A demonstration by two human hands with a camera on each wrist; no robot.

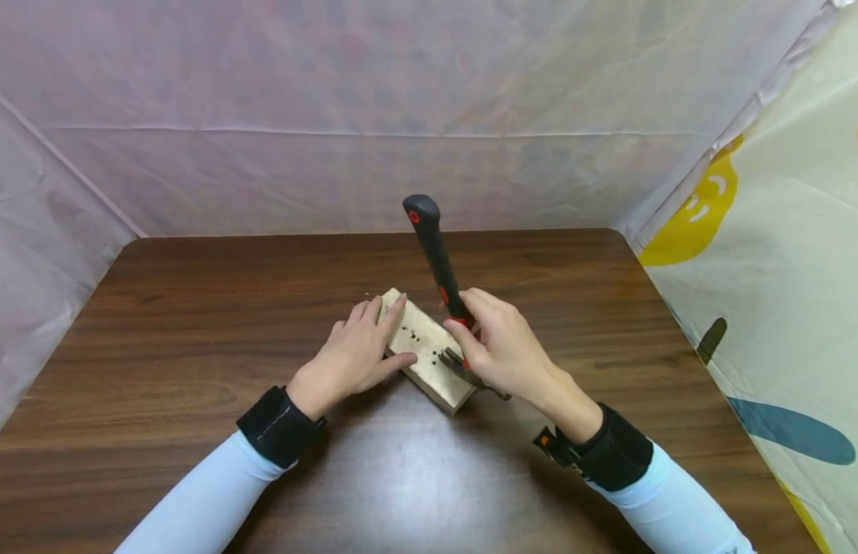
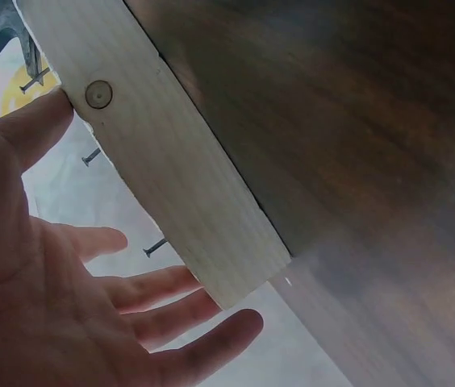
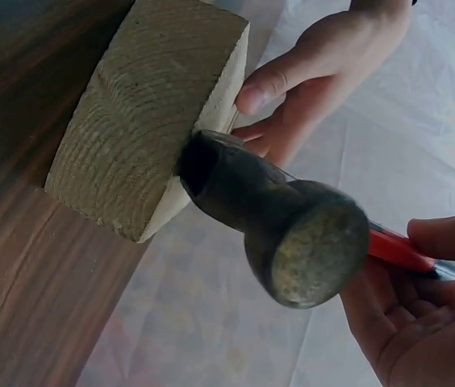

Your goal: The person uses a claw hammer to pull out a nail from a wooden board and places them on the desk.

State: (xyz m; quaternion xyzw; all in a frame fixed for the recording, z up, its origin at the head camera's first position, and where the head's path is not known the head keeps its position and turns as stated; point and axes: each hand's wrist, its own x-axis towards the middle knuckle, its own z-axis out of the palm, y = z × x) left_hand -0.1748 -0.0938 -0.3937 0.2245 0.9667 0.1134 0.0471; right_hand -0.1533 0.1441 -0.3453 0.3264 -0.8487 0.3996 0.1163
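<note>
Gripping the hammer (image 1: 434, 254) close to its head, the right hand (image 1: 508, 350) has its thumb and fingers closed round the lower part of the handle, above the near right end of the wooden block (image 1: 423, 348). The block lies slantwise on the tabletop (image 1: 193, 331). The left hand (image 1: 355, 350) rests across the block's far left end, its grip spread: fingers fanned out, thumb on the upper face, curled round nothing.

The hammer's claw (image 1: 452, 358) reaches over the block's near right part, its striking face (image 3: 320, 250) turned away from the block, the handle rising above it. In the left wrist view, nails (image 2: 155, 247) stand proud of the block's upper face, one of them just beside the claw; whether its shank sits in the slot, I cannot tell.

Judging by this, the step in hand is fitting the claw to a nail to pry it out. The next move seems to call for seating the slot under the nail's head, then levering the handle while the left hand steadies the block.
</note>
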